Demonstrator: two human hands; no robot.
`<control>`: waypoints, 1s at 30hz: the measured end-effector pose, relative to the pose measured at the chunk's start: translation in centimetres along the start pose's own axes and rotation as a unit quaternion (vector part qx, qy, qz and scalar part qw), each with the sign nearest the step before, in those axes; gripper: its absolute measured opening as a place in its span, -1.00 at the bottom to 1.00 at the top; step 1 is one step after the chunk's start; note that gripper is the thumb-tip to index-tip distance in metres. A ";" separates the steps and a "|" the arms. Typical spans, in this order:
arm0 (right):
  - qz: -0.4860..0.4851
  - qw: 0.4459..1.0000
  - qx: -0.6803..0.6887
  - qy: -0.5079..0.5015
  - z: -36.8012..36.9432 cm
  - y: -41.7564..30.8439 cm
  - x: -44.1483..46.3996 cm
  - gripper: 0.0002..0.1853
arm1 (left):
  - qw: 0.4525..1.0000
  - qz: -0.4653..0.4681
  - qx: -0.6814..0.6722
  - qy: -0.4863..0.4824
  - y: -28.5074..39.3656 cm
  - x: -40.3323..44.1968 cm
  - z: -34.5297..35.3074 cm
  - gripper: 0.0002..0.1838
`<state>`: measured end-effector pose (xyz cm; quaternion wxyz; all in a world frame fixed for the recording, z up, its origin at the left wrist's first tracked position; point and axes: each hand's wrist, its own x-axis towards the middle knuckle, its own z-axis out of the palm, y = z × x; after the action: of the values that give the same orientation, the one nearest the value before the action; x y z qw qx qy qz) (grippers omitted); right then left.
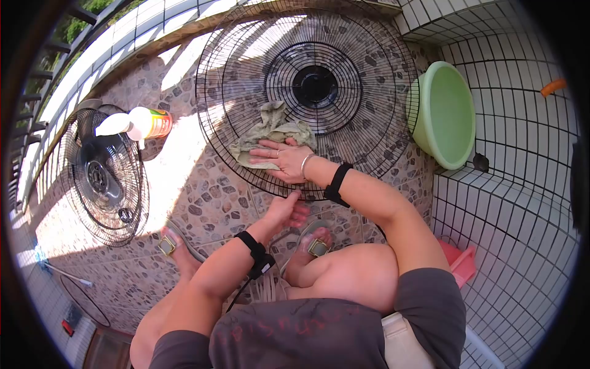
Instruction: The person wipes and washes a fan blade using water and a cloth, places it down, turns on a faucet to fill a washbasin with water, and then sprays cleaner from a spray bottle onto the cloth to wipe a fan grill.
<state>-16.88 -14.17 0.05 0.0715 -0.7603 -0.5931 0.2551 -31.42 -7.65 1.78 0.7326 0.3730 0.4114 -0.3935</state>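
Note:
A large round black wire fan guard [393,80] lies on the stone-patterned floor, with a dark round hub at its centre. On its near part rests a crumpled, damp-looking greenish-grey cloth [270,130]. My right hand [284,160] lies flat on the cloth, fingers spread, pressing it against the wires. At the near rim of the guard, my left hand [287,212] has its thumb on the edge and its fingers curled below it. The fingertips are partly hidden.
To the left, a second fan guard [101,178] holds dark fan parts. A white spray bottle [149,123] lies beside it. A light green basin [452,117] leans against the tiled wall at right. Behind my right arm is a pink plastic container [460,263]. Railings run along the upper left.

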 end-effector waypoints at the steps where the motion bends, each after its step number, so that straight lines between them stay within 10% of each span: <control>1: 0.014 0.999 -0.027 0.017 -1.5 2.4 -1.2 -0.47 | 0.999 -0.016 0.039 0.008 0.3 -0.7 -0.2 -0.45; 5: 0.122 0.980 -0.156 0.007 -2.0 4.5 -4.3 -0.50 | 0.915 0.297 0.098 0.257 8.8 -1.7 -9.6 -0.62; 9: 0.098 0.992 -0.076 -0.040 -2.4 4.8 -4.2 -0.49 | 0.918 0.278 0.095 0.267 8.8 0.5 -12.6 -0.68; 12: 0.313 0.935 -0.043 0.163 -0.5 3.2 -2.7 -0.45 | 0.954 0.205 0.012 0.221 6.2 0.0 -7.7 -0.74; 17: -0.023 0.999 0.007 -0.030 0.3 -0.2 -3.2 -0.44 | 0.949 0.247 -0.059 0.189 3.6 1.0 -5.5 -0.74; 20: 0.213 0.958 -0.123 0.149 -2.1 8.5 -3.5 -0.46 | 0.955 0.213 -0.071 0.195 3.3 1.1 -5.6 -0.75; 23: 0.312 0.936 -0.154 0.057 -1.9 5.6 -2.4 -0.44 | 0.957 0.207 -0.097 0.179 3.2 1.5 -4.9 -0.75; 29: 0.036 0.994 0.093 -0.042 -0.8 2.2 -2.4 -0.42 | 0.954 0.221 -0.084 0.183 2.4 1.0 -4.2 -0.70; 30: 0.163 0.986 -0.016 0.035 -1.6 4.9 -2.7 -0.43 | 0.965 0.188 -0.080 0.165 1.9 0.9 -4.0 -0.69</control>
<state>-12.32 -17.80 0.19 0.0370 -0.8562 -0.4625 0.2271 -30.63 -3.63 -0.08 0.7428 0.4434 0.4795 -0.1471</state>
